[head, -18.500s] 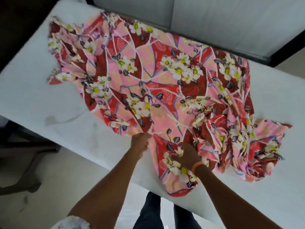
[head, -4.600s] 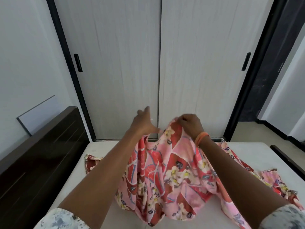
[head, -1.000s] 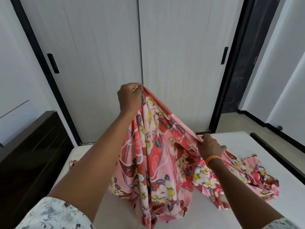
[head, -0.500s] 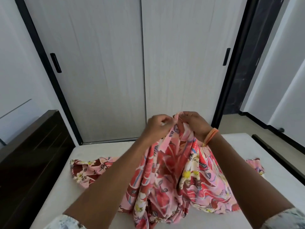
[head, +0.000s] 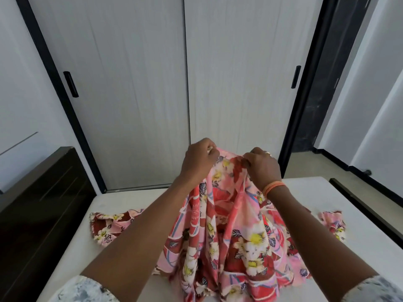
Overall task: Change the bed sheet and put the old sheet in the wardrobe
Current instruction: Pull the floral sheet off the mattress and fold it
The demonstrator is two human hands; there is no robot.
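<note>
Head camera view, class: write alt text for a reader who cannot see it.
Two hands, left and right, pinch the top edge of a pink and red floral sheet, lifting it above a bare white mattress. Closed grey wardrobe doors stand behind.

Bed sheet (head: 235,232): pink/red, white-yellow flowers. Wardrobe doors (head: 139,88): light grey woodgrain, black frame. Mattress (head: 122,199) white. Wristband (head: 273,186) orange.

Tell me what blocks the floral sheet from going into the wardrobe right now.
The wardrobe doors are both slid shut behind the mattress. The left hand and right hand both grip the floral sheet, so neither is free for the door handle.
</note>
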